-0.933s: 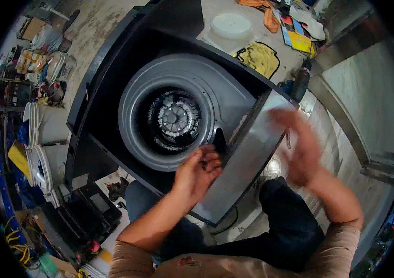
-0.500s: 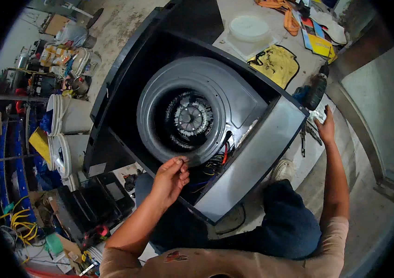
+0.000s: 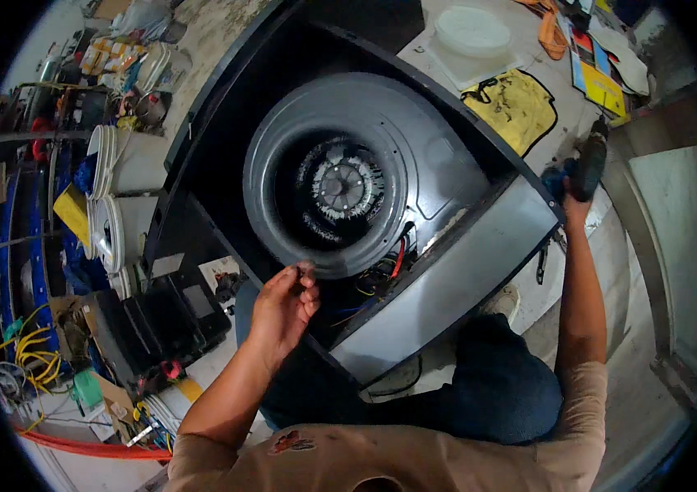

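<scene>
A large black metal housing (image 3: 225, 107) lies open before me, with a grey round blower casing (image 3: 414, 156) and its fan wheel (image 3: 340, 189) inside. Coloured wires (image 3: 381, 275) bunch at the casing's lower edge. My left hand (image 3: 283, 307) rests at the housing's near edge, fingertips pinched on something small and dark that I cannot identify. My right hand (image 3: 571, 201) reaches far right and grips a dark cordless drill (image 3: 588, 164) lying on the bench beside the housing's grey side panel (image 3: 455, 279).
A yellow cloth (image 3: 516, 102), a white round lid (image 3: 471, 29) and orange straps (image 3: 549, 25) lie at the back right. White plates or rings (image 3: 106, 197) stack at the left. A black case (image 3: 151, 320) and yellow cables (image 3: 24, 353) crowd the lower left.
My right hand swung away from the grey panel out to the right and closed on the drill. My left hand moved a little left along the housing's near edge.
</scene>
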The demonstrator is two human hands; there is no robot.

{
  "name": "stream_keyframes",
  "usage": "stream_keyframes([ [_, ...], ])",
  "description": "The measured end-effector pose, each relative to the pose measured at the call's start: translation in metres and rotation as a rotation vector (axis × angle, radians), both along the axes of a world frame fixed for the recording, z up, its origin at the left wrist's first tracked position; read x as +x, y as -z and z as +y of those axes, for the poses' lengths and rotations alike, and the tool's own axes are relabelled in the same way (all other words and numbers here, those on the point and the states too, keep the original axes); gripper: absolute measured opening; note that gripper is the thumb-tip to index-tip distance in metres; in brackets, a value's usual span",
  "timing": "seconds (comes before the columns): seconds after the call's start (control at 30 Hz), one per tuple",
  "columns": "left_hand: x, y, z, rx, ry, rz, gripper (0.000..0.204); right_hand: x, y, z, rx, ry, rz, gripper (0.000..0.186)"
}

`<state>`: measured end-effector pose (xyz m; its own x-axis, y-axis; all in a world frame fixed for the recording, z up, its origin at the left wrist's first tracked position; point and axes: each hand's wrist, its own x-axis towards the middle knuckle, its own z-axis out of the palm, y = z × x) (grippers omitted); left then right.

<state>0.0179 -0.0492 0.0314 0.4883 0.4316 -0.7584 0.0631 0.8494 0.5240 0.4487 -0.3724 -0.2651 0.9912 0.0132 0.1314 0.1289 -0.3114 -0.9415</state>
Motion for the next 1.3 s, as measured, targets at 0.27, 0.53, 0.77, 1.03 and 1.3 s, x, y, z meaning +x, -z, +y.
stream_keyframes([
  [0.27,0.000,-0.002,0.016,0.028,0.056,-0.046,0.024,-0.047,-0.139,-0.084,0.504,-0.143,0.346,0.042],
  [0.53,0.022,0.017,0.033,-0.021,0.196,-0.195,0.021,-0.143,-0.304,-0.191,0.104,-0.414,0.168,0.057],
  [0.77,0.031,0.035,0.015,-0.140,0.181,-0.232,0.016,-0.198,-0.287,-0.213,-0.264,-0.471,0.192,0.063],
  [1.03,0.040,0.041,0.007,-0.292,0.042,-0.344,0.020,-0.227,-0.265,-0.148,-0.446,-0.770,0.355,0.075],
  [1.3,0.041,0.038,0.000,-0.270,0.079,-0.345,0.019,-0.237,-0.303,-0.035,-0.196,-0.704,0.353,0.033],
])
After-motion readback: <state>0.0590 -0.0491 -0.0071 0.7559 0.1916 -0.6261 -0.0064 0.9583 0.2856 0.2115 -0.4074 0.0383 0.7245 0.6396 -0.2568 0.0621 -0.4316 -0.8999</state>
